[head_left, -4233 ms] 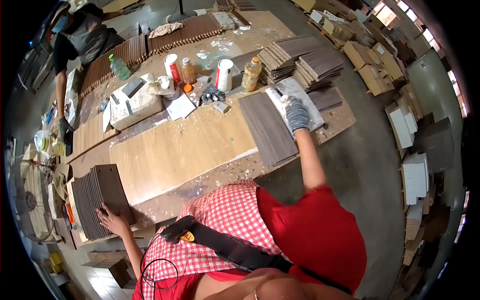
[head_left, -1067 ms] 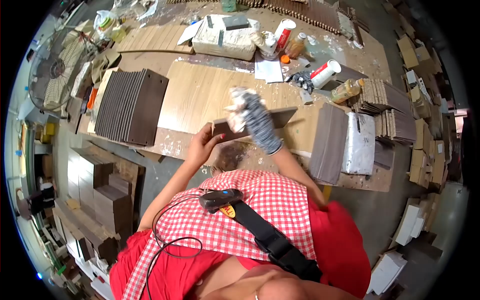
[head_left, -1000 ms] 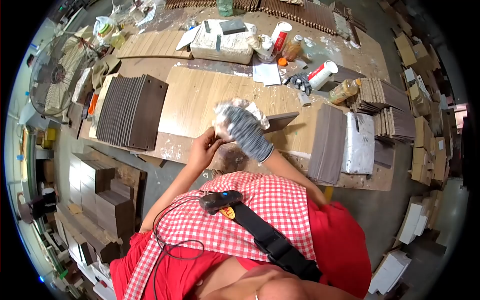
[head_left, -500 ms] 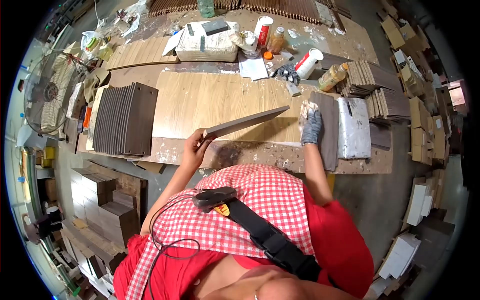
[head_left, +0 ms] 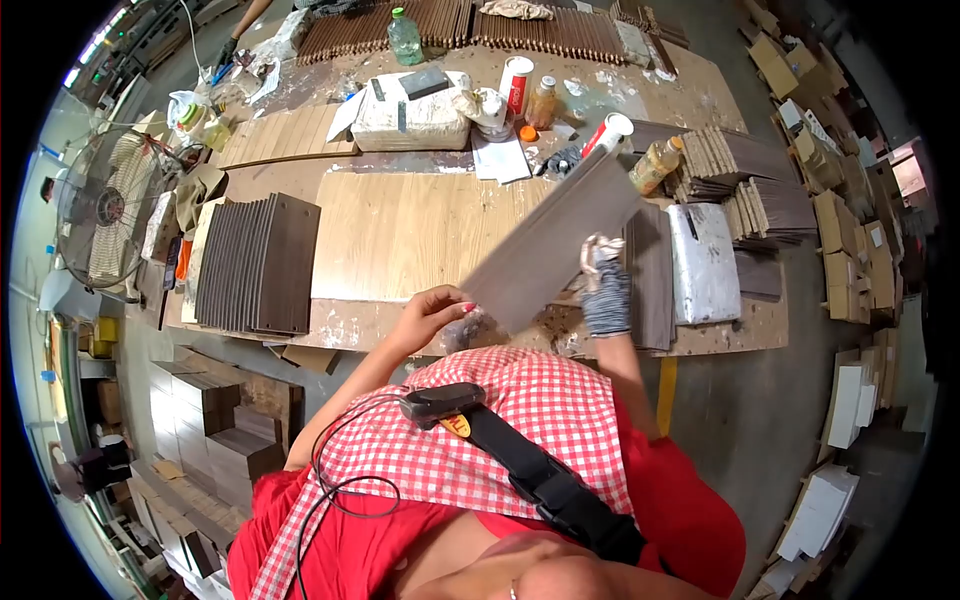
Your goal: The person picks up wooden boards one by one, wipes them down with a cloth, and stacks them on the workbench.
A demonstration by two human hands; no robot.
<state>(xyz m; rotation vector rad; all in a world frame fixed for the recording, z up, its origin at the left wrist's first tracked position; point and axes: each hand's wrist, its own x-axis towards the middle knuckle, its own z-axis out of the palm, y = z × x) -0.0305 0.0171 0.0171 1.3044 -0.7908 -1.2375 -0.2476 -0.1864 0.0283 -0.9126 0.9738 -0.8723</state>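
Observation:
A grey wood-grain board [head_left: 560,240] is raised at a slant above the workbench, its broad face toward me. My left hand [head_left: 432,315], bare, grips its lower left corner. My right hand [head_left: 606,298], in a grey knit glove, is closed on a crumpled pale rag [head_left: 600,256] at the board's right edge; whether the rag presses on the board I cannot tell. Below the held board lies a light wood panel [head_left: 390,235]. Right of my gloved hand lies a dark grey board [head_left: 652,285].
A row of upright dark boards [head_left: 262,265] stands at left. A white wrapped block [head_left: 703,265] and stacked boards [head_left: 770,205] are at right. Behind are a wrapped bundle [head_left: 412,120], a red-and-white can [head_left: 516,85] and bottles. A fan [head_left: 105,205] stands far left; another person's arm [head_left: 250,18] shows at the far edge.
The held board has turned from nearly edge-on to show its broad face, with its far end swung right. My right hand with the rag has come left to the board's edge.

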